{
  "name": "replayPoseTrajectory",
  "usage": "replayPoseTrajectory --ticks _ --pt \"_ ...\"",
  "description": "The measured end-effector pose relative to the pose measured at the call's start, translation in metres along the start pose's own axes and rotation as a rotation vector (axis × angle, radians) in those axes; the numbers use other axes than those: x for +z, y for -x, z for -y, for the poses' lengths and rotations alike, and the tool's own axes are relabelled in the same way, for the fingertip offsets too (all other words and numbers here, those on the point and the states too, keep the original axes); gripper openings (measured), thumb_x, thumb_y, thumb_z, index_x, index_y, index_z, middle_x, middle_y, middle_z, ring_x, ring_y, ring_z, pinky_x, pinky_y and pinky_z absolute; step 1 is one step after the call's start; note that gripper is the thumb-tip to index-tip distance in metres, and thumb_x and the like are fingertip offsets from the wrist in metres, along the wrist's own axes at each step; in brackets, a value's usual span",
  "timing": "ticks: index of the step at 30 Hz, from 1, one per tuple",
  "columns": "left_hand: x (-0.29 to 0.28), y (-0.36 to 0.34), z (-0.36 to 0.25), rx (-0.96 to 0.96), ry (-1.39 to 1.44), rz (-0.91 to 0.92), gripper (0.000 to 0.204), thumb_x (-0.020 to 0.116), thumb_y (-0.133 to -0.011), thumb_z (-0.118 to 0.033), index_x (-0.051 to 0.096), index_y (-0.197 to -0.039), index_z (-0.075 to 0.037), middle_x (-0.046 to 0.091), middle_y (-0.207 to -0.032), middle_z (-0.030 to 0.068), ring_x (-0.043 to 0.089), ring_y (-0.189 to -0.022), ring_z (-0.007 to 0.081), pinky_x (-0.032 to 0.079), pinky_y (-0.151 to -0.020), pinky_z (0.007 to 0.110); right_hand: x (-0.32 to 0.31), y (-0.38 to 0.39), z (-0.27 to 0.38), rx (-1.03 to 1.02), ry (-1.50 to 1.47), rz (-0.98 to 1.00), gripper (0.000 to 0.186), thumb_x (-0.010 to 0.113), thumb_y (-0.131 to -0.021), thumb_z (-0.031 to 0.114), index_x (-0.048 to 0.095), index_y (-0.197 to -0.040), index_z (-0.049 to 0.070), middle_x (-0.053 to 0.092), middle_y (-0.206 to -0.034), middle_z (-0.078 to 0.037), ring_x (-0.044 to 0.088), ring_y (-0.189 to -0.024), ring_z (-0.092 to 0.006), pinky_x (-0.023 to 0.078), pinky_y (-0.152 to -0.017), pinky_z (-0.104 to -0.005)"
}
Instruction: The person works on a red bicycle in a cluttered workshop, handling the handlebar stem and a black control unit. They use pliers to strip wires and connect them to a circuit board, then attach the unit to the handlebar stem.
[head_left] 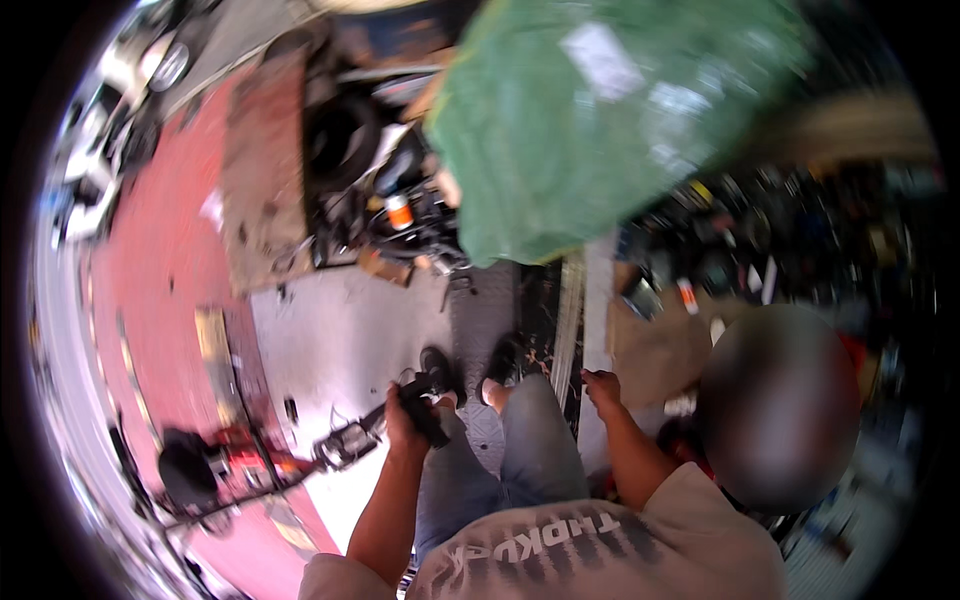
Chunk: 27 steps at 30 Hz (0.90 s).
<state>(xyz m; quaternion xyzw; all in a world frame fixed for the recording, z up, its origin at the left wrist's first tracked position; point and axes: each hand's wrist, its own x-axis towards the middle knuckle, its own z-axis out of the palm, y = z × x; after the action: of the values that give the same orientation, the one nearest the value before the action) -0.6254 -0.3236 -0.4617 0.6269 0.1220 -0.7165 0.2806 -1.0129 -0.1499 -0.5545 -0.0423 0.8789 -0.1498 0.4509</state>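
Left grip [403, 420] is holding a dark, blurred object [430, 418], fingers wrapped firmly round it, just left of the blue jeans [545, 455] and above the pale floor [350, 300]; right grip [603, 390] is hanging to their right, fingers curled, and whether it is pinching anything small I cannot tell. Progress, as judged: the dark object is already sitting in hand, nothing else is showing as finished, and what is remaining I cannot tell. Lettering [560, 538] is running upside down across the pale shirt [690, 560], while a white label [602, 62] is lying on the green bundle [560, 160], too blurred for reading.
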Motion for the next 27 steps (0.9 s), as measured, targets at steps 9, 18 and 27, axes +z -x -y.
replayPoseTrajectory --ticks 9,18,27 --pt "0.097 0.194 -0.032 -0.194 -0.741 0.049 0.056 0.045 -0.101 -0.061 0.069 -0.099 -0.01 0.058 -0.064 0.0064 0.056 -0.05 0.0229 0.049 -0.047 0.035 -0.179 0.091 -0.171 0.228 -0.588 -0.35 0.04 0.076 -0.087 0.04 0.075 -0.079 0.001 0.063 -0.058 -0.005 0.057 -0.047 -0.0149 0.042 -0.046 -0.0328" --pt "0.36 0.393 0.086 -0.105 -0.829 0.895 0.061 0.076 -0.09 -0.044 0.058 -0.133 -0.005 0.068 -0.108 0.0193 0.066 -0.072 0.0277 0.053 -0.052 0.04 -0.286 0.075 -0.151 0.11 -0.711 -0.352 0.038 0.076 -0.091 0.037 0.073 -0.084 0.0 0.062 -0.062 -0.006 0.051 -0.049 -0.013 0.038 -0.046 -0.0313" --pt "0.65 0.453 0.226 1.053 -1.474 1.38 0.068 0.082 -0.073 -0.006 0.052 -0.134 -0.002 0.072 -0.096 0.0148 0.074 -0.086 0.0328 0.058 -0.077 0.041 -0.443 0.023 -0.027 -0.134 -0.91 -0.36 0.037 0.071 -0.096 0.036 0.07 -0.087 0.0 0.062 -0.068 -0.005 0.053 -0.057 -0.0116 0.041 -0.053 -0.0283"
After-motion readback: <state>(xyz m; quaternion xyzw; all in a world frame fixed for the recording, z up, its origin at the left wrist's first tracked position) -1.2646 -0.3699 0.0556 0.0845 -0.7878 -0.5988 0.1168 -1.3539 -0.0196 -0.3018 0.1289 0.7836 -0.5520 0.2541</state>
